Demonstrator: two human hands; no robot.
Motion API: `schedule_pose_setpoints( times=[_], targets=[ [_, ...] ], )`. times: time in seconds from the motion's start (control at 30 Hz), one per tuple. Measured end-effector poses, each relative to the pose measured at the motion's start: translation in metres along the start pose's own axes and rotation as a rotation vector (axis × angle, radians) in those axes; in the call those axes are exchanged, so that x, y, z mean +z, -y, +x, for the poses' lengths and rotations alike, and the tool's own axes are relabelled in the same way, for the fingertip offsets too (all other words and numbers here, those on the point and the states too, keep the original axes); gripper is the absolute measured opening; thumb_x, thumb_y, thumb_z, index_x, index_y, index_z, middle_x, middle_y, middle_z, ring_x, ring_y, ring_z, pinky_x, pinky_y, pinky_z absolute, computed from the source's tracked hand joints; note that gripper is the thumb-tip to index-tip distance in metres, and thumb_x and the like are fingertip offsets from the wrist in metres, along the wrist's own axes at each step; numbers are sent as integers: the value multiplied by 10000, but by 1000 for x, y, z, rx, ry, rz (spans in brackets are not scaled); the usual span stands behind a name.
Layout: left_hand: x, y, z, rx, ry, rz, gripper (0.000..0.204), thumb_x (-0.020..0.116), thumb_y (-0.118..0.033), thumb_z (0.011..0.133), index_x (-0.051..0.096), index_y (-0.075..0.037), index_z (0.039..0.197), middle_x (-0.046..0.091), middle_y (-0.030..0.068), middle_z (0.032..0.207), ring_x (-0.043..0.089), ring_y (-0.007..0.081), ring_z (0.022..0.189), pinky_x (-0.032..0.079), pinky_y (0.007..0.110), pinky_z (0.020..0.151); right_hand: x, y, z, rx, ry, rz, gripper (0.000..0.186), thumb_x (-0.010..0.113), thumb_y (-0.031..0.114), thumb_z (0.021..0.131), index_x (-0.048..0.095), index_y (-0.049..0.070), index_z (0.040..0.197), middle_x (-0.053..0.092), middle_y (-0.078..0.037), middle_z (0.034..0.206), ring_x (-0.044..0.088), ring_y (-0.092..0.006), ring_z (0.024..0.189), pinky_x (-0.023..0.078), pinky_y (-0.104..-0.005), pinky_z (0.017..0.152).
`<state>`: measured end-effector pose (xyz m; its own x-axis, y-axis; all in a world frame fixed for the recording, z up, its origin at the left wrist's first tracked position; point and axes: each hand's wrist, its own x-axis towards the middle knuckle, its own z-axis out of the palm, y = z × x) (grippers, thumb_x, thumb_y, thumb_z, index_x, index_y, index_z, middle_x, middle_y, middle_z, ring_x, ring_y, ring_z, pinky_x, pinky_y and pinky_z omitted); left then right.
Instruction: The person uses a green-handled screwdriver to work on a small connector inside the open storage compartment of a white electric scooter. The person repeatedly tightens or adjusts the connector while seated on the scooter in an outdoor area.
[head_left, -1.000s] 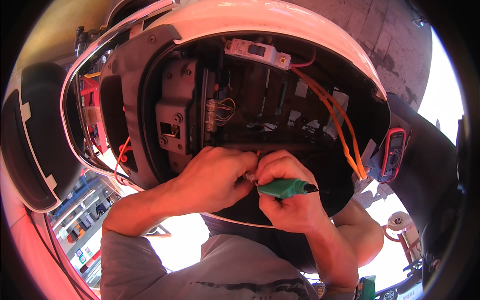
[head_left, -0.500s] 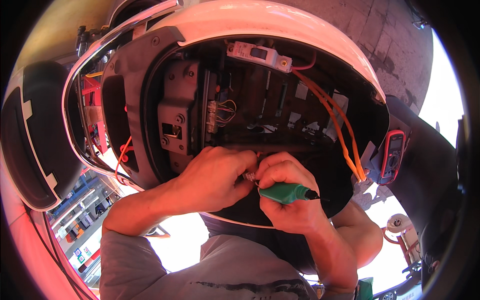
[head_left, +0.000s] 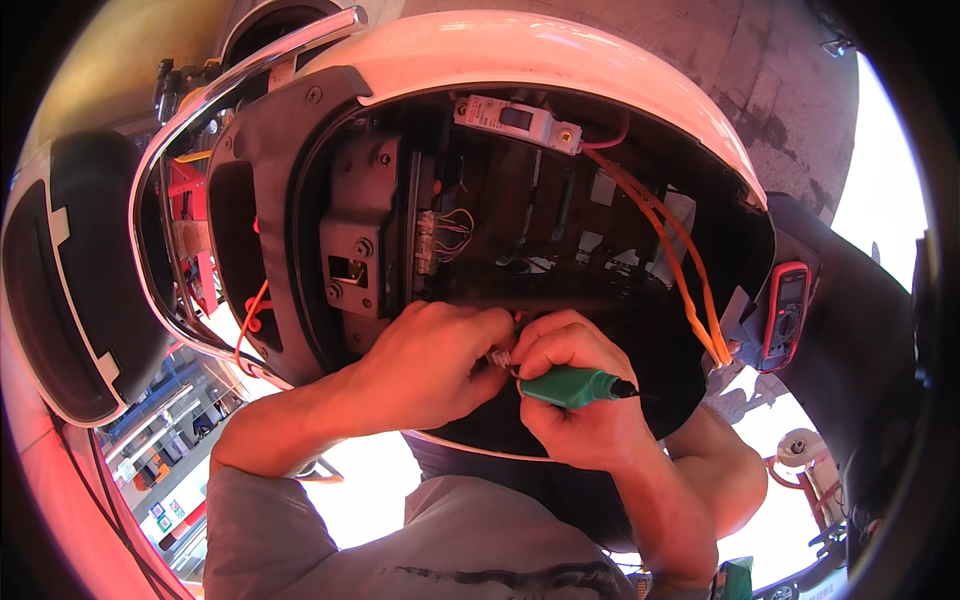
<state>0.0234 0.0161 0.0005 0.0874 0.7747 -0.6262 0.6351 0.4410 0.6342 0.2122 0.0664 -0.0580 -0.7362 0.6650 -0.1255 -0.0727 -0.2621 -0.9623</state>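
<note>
Inside right hand (head_left: 580, 400), green-handled screwdriver (head_left: 572, 385), tip toward left hand (head_left: 435, 360).

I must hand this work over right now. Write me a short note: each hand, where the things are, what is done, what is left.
Left hand: pinching a small metal connector at the lower edge of the open scooter compartment.
Right hand: gripping a green-handled tool, its tip at that connector.
Things: orange wires run down the compartment's right side; a white circuit breaker sits at the top; a red multimeter rests on the right.
Done: compartment opened, wiring exposed.
Left: the connector work is unfinished; the compartment is not closed.
</note>
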Motion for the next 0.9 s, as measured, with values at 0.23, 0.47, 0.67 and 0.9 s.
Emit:
schedule_pose_setpoints(
  times=[0.23, 0.47, 0.67, 0.9],
  targets=[
    [-1, 1, 2, 4, -4, -4, 162, 715, -64, 765, 638, -5, 894, 699, 181, 830, 693, 400, 774, 551, 452, 646, 0, -1, 1, 11, -14, 17, 316, 678, -125, 681, 632, 48, 942, 641, -121, 983, 671, -270, 859, 533, -318, 750],
    [-3, -2, 2, -18, 15, -1, 156, 711, -59, 763, 641, -6, 892, 700, 171, 824, 694, 396, 771, 553, 450, 644, 1, -1, 1, 0, -16, -3, 313, 678, -121, 685, 627, 52, 941, 641, -116, 973, 676, -281, 834, 539, -322, 736],
    [-1, 1, 3, 22, -3, 8, 147, 707, -49, 758, 643, -6, 883, 702, 164, 827, 695, 391, 768, 554, 445, 638, 0, -1, 1, 5, -13, -2, 319, 678, -119, 687, 623, 48, 953, 644, -121, 968, 678, -291, 813, 540, -323, 709],
    [-1, 0, 3, 22, 0, 10, 147, 708, -43, 753, 646, -5, 880, 707, 163, 836, 699, 388, 776, 558, 446, 645, 1, -3, 1, -13, -21, -21, 322, 680, -113, 692, 615, 48, 963, 650, -126, 972, 682, -302, 812, 546, -337, 699]
  ],
)
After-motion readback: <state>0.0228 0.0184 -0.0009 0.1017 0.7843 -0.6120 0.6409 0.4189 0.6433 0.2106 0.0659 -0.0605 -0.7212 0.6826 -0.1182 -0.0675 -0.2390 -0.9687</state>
